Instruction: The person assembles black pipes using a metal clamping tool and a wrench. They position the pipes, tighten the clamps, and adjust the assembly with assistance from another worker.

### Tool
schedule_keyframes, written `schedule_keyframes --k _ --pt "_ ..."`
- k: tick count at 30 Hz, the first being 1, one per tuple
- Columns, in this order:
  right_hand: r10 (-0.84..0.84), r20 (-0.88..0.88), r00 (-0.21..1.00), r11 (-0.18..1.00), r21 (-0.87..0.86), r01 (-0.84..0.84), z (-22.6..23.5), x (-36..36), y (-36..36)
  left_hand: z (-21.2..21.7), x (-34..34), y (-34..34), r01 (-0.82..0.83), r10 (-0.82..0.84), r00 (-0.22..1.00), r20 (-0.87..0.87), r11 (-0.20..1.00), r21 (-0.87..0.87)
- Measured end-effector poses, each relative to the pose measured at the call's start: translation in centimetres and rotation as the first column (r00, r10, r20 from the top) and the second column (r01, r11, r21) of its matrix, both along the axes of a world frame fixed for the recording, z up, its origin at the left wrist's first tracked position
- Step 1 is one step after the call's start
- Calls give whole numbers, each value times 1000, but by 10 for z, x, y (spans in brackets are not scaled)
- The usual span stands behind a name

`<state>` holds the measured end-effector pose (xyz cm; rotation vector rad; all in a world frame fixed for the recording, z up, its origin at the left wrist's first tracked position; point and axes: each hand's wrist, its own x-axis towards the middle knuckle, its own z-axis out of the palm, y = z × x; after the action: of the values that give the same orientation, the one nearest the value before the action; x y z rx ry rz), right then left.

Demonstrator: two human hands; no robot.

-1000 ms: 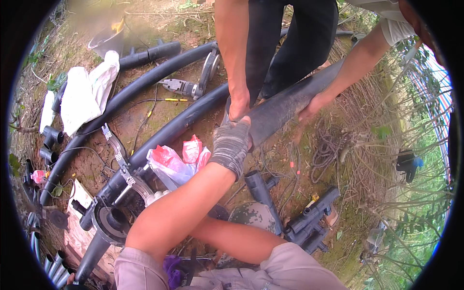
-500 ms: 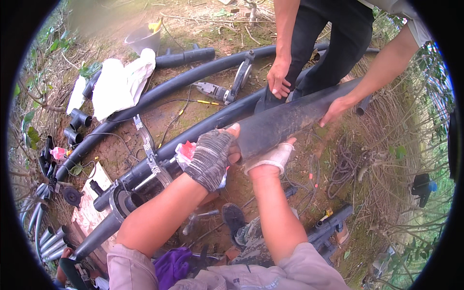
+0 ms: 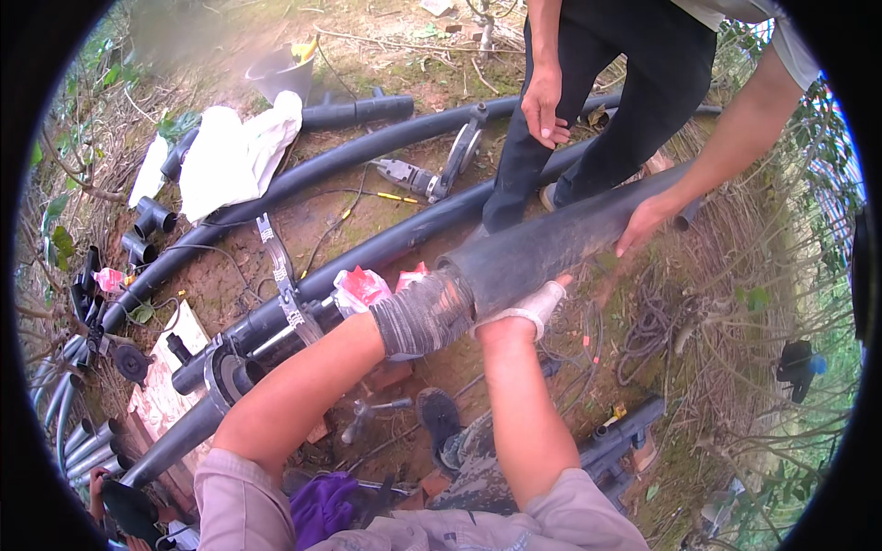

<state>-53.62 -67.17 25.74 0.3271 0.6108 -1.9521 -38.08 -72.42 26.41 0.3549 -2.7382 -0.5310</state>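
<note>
Your left hand (image 3: 427, 320) is shifting lower at the near end of the black plastic pipe (image 3: 551, 241), grip unclear; your right hand (image 3: 525, 308) is holding its underside, the pipe lifted but unplaced.

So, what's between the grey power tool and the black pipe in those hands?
The head view shows a long black pipe on the ground and the co-worker's dark trouser leg.

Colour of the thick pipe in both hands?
The thick pipe is black to dark grey, with brownish dirt smears; best seen in the head view.
</note>
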Motion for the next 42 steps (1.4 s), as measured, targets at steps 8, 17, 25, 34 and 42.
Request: schedule_keyframes --k 8,17,25,34,42 --pt "-8 32 999 1000 24 8 -4 6 0 8 -6 -11 87 -94 993 77 992 93" --pt "-56 -38 998 997 50 57 -3 14 -2 15 -48 -17 79 -85 995 47 991 107" --pt "-75 -137 988 996 29 80 -4 11 -1 23 -77 -32 106 -111 993 27 983 151" --pt "-5 -230 973 990 134 37 -11 -6 5 0 -33 -17 150 -165 986 22 941 303" --pt "211 -583 785 974 194 -117 -39 -68 42 -26 28 91 -189 366 895 -254 828 529"
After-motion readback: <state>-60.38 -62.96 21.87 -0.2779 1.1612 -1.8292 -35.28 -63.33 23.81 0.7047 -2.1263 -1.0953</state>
